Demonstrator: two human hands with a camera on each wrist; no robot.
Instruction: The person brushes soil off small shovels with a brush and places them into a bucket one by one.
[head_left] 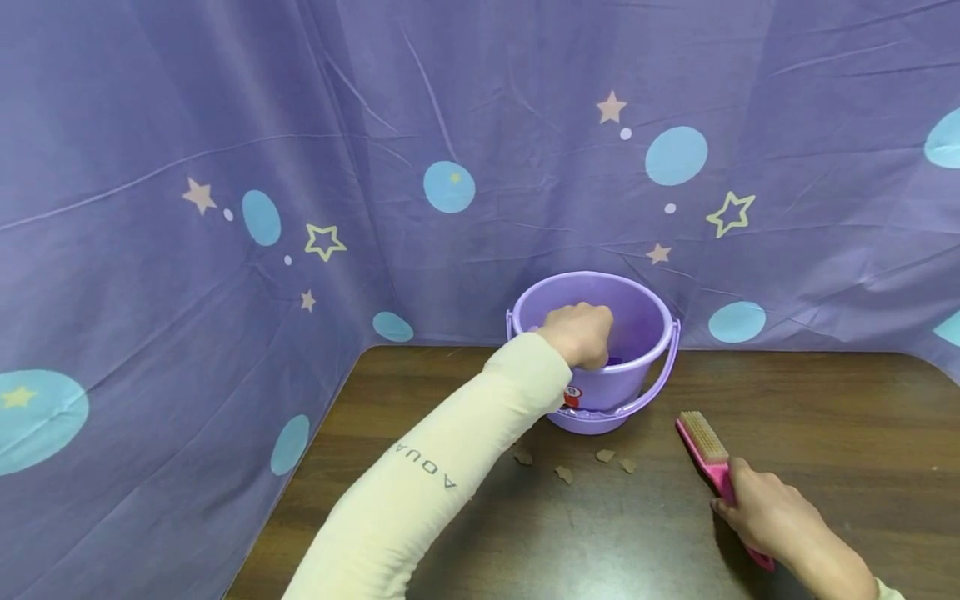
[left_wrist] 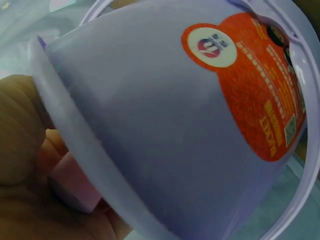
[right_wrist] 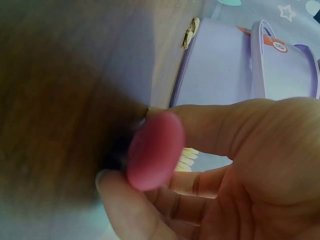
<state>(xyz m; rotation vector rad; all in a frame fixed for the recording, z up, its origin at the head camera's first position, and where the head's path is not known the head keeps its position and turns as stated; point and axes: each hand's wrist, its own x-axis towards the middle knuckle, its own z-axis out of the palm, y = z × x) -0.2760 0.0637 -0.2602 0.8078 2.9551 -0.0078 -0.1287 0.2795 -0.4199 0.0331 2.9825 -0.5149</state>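
My left hand (head_left: 581, 333) reaches over the near rim of a purple bucket (head_left: 600, 392), the fingers hidden by the wall in the head view. In the left wrist view its fingers curl round a pink handle end (left_wrist: 77, 182), just inside the rim; whatever it belongs to is hidden. On the right, my right hand (head_left: 776, 512) grips the pink handle of a brush (head_left: 705, 442) with beige bristles, held low over the table. The bristles face up and away. In the right wrist view the rounded pink handle end (right_wrist: 156, 151) sits between thumb and fingers.
Several small brown scraps (head_left: 564, 474) lie on the wooden table (head_left: 600, 533) in front of the bucket. The bucket's handle (head_left: 663, 375) hangs down on its near side. A purple patterned curtain (head_left: 525, 167) encloses the table at the back and left.
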